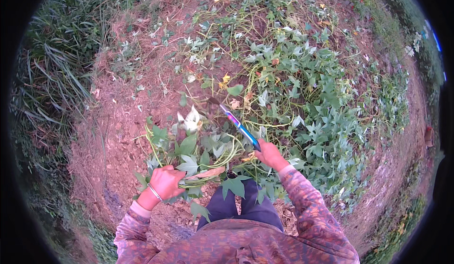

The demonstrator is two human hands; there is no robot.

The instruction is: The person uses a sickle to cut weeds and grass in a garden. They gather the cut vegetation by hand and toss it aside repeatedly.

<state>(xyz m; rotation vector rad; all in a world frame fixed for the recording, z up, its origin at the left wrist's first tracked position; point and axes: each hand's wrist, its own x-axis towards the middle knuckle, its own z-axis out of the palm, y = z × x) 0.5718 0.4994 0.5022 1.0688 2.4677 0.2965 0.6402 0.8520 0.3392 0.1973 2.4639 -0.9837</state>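
My left hand (166,183), with a bracelet at the wrist, is closed around a bundle of leafy green vines (220,161) in front of my legs. Some of its long stems curve to the right, and lobed leaves hang over my trousers. A pale reddish, elongated piece (209,173) lies along the bundle; I cannot tell what it is. My right hand (269,154) grips the dark end of a tool with a shiny blue metallic handle (244,131). The tool points up and left, and its dark, blurred head (213,101) is over the soil just above the vines.
Dense creeping vines with lobed leaves (319,122) cover the ground to the right. Reddish soil (124,133) with dry stalks and scattered leaves lies to the left. Tall grass (60,69) borders the far left. A reddish-brown object (429,136) stands at the far right edge.
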